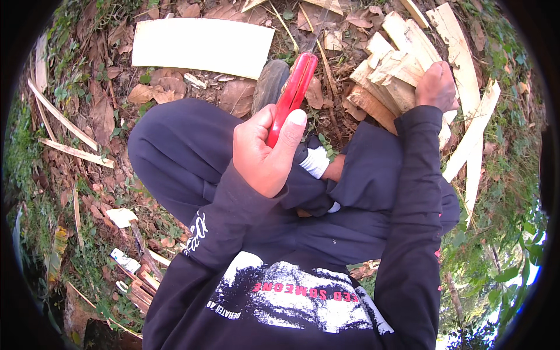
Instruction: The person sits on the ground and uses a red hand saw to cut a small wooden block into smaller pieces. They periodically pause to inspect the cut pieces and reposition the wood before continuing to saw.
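Note:
My left hand (265, 149) is wrapped round the red handle of a knife (293, 96), held up in front of my folded legs. Its thin blade points away from me and is blurred and seen nearly edge-on. Out to the right, my right hand (436, 87) is closed at the edge of a heap of split wood pieces (396, 76). The fingers curl downward and seem to grip a piece of wood, though most of that grip is hidden.
A broad pale board (201, 46) lies on the leafy ground at the far left. Long wood strips (475, 137) lie to the right of my right arm. A dark shoe (271, 84) is just beyond my left hand. More scraps (140, 286) lie at the near left.

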The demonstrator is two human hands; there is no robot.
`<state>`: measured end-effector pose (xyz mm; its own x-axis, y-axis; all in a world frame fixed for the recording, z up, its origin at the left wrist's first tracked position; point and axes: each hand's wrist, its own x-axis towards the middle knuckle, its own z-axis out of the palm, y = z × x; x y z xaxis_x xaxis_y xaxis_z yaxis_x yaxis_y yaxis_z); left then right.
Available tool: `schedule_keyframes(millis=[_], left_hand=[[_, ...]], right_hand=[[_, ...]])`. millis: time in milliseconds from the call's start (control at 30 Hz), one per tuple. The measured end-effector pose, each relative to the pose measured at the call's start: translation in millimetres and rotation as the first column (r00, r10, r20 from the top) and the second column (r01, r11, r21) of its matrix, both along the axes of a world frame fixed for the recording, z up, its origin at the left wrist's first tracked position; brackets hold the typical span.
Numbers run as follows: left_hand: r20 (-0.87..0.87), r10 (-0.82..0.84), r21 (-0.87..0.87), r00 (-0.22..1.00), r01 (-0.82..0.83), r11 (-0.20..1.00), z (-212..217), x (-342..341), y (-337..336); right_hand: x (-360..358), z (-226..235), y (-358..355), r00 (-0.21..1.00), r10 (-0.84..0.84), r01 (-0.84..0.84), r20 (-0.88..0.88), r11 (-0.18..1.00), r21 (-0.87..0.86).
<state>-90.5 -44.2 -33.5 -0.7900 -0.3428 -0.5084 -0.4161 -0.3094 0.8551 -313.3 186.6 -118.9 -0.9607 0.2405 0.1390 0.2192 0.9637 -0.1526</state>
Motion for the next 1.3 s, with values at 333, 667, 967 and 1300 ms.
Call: schedule_keyframes(millis=[333, 667, 967, 1300], left_hand=[[0.026, -0.069, 0.035, 0.997, 0.068, 0.997, -12, 1, 6], [0.003, -0.142, 0.046, 0.99, 0.142, 0.989, -20, 3, 16], [-0.105, -0.299, 0.101, 0.948, 0.309, 0.946, -7, 6, 20], [-0.03, -0.405, -0.008, 0.914, 0.405, 0.914, 16, 4, 20]], right_hand=[[2, 5, 33, 0.944, 0.327, -0.316, 0.047, 0.936, -0.158], [48, 18, 37, 0.933, 0.358, -0.358, -0.04, 0.934, 0.025], [10, 11, -6, 0.968, 0.041, -0.052, 0.249, 0.998, 0.038], [12, 2, 0, 0.919, 0.309, -0.367, 0.244, 0.898, 0.243]])
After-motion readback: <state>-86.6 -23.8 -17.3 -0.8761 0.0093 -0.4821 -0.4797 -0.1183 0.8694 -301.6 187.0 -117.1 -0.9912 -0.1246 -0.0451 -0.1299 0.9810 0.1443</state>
